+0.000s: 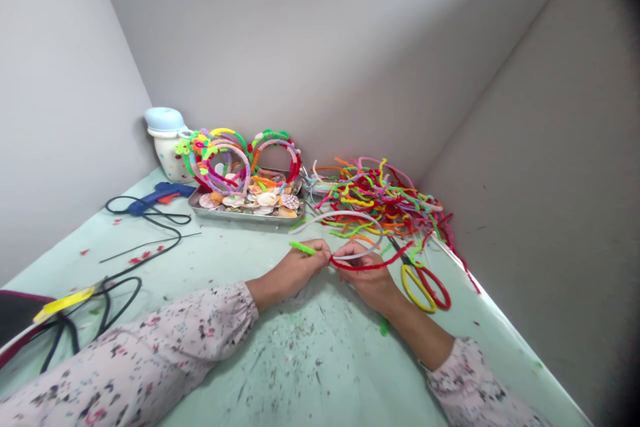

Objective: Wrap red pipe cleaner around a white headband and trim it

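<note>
Above the middle of the table my two hands meet, their fingertips close together. My left hand (300,263) is closed in a pinch, with the bright green end of a pipe cleaner (303,248) sticking out to the left. My right hand (367,277) is closed around one end of a plain white headband (357,214), whose curve arches up and away from me. From between the fingertips a red pipe cleaner (373,267) runs out to the right, in front of the right hand. The fingers hide whether the red and green pieces join.
Behind stands a metal tray (240,214) of seashells (265,199) with wrapped headbands (225,160). A pipe cleaner heap (380,197) lies at right, near scissors (425,287). At left are a blue glue gun (155,199), black cables (175,240) and a white jar (170,150).
</note>
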A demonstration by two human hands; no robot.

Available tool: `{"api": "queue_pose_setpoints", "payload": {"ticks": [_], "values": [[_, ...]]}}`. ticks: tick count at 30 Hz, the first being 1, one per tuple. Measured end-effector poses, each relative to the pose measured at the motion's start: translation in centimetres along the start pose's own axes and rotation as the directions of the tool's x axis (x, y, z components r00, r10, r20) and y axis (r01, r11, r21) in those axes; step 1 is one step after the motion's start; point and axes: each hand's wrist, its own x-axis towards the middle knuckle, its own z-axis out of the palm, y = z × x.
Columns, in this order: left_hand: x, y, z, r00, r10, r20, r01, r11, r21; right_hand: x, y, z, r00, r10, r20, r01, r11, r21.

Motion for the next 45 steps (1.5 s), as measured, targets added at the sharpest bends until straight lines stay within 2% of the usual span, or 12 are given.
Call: {"api": "queue_pose_setpoints", "payload": {"ticks": [8,15,22,30,39,45], "values": [[0.1,-0.5,0.0,1.0,0.0,-0.013,0.0,1.0,-0.001,0.0,-0.2,0.1,1.0,0.0,-0.006,0.001,1.0,0.022],[0.2,-0.6,0.1,0.999,-0.009,-0.031,0.009,1.0,-0.011,-0.2,-0.4,-0.1,0.999,-0.048,0.022,0.049,0.998,-0.043],[0.2,-0.9,0.2,0.998,-0.018,-0.055,0.018,1.0,0.015,-0.2,0.0,-0.3,0.998,-0.041,0.046,0.043,0.998,-0.043],[0.1,-0.1,0.2,0.999,-0.027,-0.033,0.029,0.996,0.081,0.0,0.4,-0.6,0.995,-0.035,0.097,0.044,0.995,-0.092],[0.7,-0.9,0.2,0.996,0.027,-0.088,-0.014,0.99,0.141,0.3,0.7,-0.7,0.994,0.059,0.091,-0.049,0.992,-0.115],[1.2,-1.5,0.5,0.991,-0.002,-0.136,0.025,0.985,0.171,0.5,-0.3,-0.4,0.991,0.131,0.033,-0.126,0.984,-0.13]]}}
